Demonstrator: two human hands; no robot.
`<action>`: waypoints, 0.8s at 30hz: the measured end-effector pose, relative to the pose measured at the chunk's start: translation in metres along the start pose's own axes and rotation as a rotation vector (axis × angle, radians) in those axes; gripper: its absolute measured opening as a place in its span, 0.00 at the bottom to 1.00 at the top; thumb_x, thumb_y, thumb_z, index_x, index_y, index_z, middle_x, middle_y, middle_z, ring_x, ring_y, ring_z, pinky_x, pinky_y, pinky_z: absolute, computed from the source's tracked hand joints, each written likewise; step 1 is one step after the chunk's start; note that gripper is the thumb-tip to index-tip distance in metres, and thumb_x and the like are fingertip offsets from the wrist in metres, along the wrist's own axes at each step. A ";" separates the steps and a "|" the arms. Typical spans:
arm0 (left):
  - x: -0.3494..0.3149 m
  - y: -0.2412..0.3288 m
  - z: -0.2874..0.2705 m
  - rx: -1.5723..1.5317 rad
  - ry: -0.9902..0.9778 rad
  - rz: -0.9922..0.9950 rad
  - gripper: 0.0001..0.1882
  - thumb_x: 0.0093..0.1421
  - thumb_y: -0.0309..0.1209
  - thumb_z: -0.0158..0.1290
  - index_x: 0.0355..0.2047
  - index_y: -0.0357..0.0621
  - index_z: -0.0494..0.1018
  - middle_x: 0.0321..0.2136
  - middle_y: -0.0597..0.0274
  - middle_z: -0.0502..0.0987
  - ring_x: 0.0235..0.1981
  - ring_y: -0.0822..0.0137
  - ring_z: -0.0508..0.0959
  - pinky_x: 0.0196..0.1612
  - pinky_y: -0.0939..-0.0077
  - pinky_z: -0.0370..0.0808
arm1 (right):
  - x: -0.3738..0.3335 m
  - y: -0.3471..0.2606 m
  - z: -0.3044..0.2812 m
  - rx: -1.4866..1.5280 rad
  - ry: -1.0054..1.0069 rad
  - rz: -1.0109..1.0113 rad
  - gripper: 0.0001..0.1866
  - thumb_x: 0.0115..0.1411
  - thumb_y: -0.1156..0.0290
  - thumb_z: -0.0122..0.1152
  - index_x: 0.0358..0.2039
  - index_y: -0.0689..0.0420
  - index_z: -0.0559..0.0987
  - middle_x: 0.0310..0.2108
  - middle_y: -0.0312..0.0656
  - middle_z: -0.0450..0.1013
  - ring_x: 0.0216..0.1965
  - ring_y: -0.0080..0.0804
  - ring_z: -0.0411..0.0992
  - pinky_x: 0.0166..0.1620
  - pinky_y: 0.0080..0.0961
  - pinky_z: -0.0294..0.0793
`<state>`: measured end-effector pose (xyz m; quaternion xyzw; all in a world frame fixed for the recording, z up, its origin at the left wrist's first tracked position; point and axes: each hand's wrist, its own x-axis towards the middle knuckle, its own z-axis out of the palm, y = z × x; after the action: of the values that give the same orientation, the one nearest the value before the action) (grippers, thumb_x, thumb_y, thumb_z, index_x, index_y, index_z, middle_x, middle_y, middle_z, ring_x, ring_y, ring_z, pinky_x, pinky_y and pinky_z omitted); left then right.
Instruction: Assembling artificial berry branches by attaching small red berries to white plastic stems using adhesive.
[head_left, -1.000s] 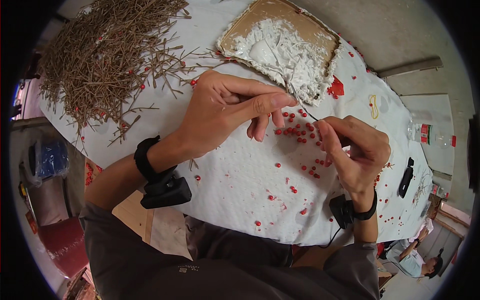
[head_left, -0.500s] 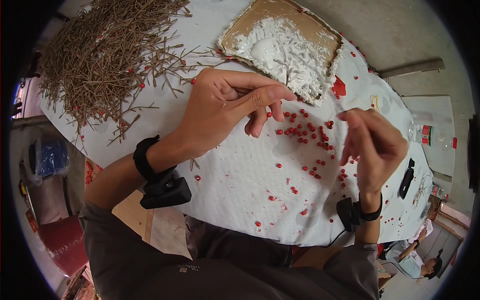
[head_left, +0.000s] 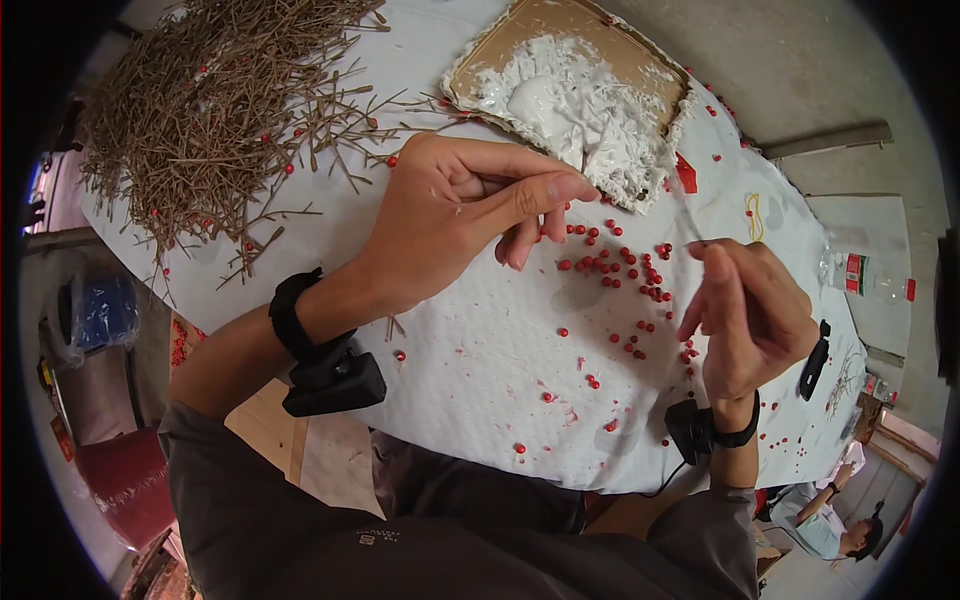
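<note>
My left hand (head_left: 430, 220) is closed in a pinch beside the near edge of a brown board (head_left: 520, 30). From its fingertips a thin twig (head_left: 584, 155) reaches into the white paste (head_left: 545, 100) spread on the board; paste hides most of it. My right hand (head_left: 755, 310) hovers to the right, thumb and forefinger pinched together. Something small and dark may be at its fingertips, but I cannot make it out. Loose red berries (head_left: 613, 268) lie scattered on the white cloth (head_left: 470, 370) between and below the hands.
A big heap of brown twigs (head_left: 210, 110) covers the far left of the table. At right are a yellow loop (head_left: 755, 215), a black object (head_left: 815, 365) and a clear bottle (head_left: 885, 285). Another person (head_left: 825, 515) sits at lower right. A red stool (head_left: 125, 490) stands at left.
My right hand has moved slightly down and nearer to me, still pinched. My left hand stays almost in place, and the twig's branches show less clearly against the paste.
</note>
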<state>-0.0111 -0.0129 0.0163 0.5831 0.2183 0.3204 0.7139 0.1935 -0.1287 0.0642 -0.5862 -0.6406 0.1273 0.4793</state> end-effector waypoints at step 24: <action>0.002 0.002 -0.001 0.010 0.025 0.018 0.12 0.65 0.27 0.51 0.41 0.30 0.78 0.22 0.59 0.76 0.16 0.78 0.70 0.21 0.86 0.66 | 0.002 0.007 0.010 -0.143 -0.148 -0.123 0.07 0.49 0.86 0.64 0.31 0.68 0.82 0.17 0.40 0.72 0.14 0.21 0.68 0.19 0.16 0.62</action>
<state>-0.0110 -0.0103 0.0179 0.5843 0.2236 0.3331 0.7054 0.1907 -0.1216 0.0553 -0.5674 -0.7166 0.0944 0.3946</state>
